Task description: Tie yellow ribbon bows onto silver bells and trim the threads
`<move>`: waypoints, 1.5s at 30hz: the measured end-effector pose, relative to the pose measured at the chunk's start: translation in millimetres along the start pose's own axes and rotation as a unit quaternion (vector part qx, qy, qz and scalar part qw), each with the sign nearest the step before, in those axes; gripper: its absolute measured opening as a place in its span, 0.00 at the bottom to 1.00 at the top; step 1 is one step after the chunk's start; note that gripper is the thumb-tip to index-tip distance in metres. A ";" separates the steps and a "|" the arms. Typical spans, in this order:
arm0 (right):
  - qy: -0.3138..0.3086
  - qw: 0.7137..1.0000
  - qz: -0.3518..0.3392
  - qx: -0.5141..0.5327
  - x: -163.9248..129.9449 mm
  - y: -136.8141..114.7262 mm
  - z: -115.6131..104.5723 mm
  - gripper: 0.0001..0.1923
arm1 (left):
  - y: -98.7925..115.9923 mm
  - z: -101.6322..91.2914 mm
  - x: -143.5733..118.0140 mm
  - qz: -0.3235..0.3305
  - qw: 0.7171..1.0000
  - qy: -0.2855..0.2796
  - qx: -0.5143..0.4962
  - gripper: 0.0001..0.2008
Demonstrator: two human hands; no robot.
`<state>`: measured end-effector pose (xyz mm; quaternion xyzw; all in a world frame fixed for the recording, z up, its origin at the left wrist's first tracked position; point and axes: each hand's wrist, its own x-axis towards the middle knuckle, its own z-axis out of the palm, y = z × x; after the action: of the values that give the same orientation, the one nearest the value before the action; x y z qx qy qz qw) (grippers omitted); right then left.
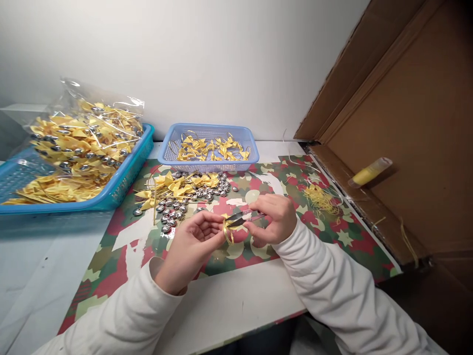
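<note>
In the middle of the head view my left hand [194, 241] pinches a small yellow ribbon bow with a gold cord loop [228, 236] between thumb and fingertips. My right hand [275, 217] is closed around a pair of thread snips [238, 218]. Their pointed dark blades reach left to the bow, right by my left fingertips. Whether the blades touch a thread there I cannot tell. Beyond my hands lies a pile of yellow ribbon bows [177, 185] with gold cords. Small silver bells [170, 212] are scattered around that pile.
Behind the pile stands a blue basket [207, 163] holding bows with cord loops. A larger blue basket [125, 172] at left carries a clear bag [88, 128] of bows and bells. Yellow thread scraps [321, 199] lie at right, near a cardboard wall [406, 113] with a yellow tube [370, 172].
</note>
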<state>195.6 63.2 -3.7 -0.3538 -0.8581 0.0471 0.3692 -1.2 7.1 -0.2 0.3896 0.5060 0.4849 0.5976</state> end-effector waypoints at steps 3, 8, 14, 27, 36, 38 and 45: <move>0.026 0.999 -0.028 -0.012 0.3 0.2 -0.8 0.09 | 0.0 0.1 0.6 -0.001 1.000 0.000 -0.001 0.17; 0.069 0.996 -0.062 -0.002 1.1 1.3 0.1 0.09 | -1.1 -1.8 0.6 -0.015 1.000 -0.008 -0.004 0.17; 0.039 0.998 -0.030 0.039 0.6 -0.2 2.2 0.10 | 0.4 0.0 -2.1 0.021 1.000 0.003 0.008 0.14; 0.065 0.996 -0.057 0.003 0.3 -0.1 1.5 0.11 | -0.3 -2.2 0.8 -0.005 1.000 -0.007 -0.006 0.16; 0.057 0.994 -0.088 -0.017 0.2 0.3 -1.4 0.10 | 1.4 -2.6 0.4 -0.043 0.999 -0.016 -0.020 0.17; 0.057 0.994 -0.093 -0.019 0.1 0.5 -1.0 0.10 | 2.3 -2.2 0.3 -0.047 0.999 -0.017 -0.017 0.17; 0.050 0.997 -0.062 0.026 0.6 0.1 -1.1 0.12 | 4.2 -2.7 -0.6 -0.035 0.999 -0.018 -0.027 0.18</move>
<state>196.1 63.5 -2.6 -0.2921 -0.8576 0.0284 0.4224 -4.7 7.5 3.4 0.3636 0.4950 0.4700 0.6339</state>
